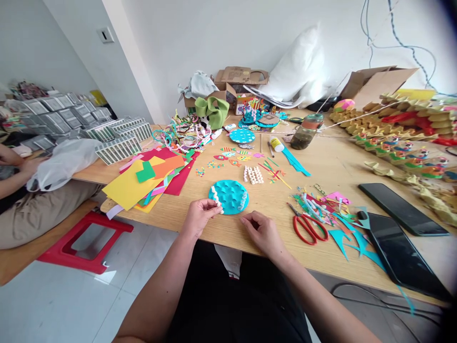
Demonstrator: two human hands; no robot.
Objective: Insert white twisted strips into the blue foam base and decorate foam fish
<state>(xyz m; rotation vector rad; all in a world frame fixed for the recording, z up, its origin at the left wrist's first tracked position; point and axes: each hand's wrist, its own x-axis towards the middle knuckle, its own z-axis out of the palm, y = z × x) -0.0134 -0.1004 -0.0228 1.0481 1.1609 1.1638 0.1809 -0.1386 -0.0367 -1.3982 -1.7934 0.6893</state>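
Note:
A round blue disc (230,195) with raised wavy bumps lies near the table's front edge. At its left rim, my left hand (202,215) pinches the lower end of a white twisted strip (215,194), which lies along the disc. Another pale twisted piece (243,201) sits on the disc's right side. My right hand (262,231) rests on the table just below the disc's lower right edge, fingers curled, with nothing visible in them. Behind the disc lies a group of short white twisted strips (254,175). Several colourful paper fish (233,163) are farther back.
Red-handled scissors (310,228) and blue paper scraps (341,242) lie to the right, beside two dark phones (403,209). Coloured paper sheets (124,186) are stacked left. A glue bottle (276,144) and glass jar (307,132) stand behind. Another person's arm (14,174) shows far left.

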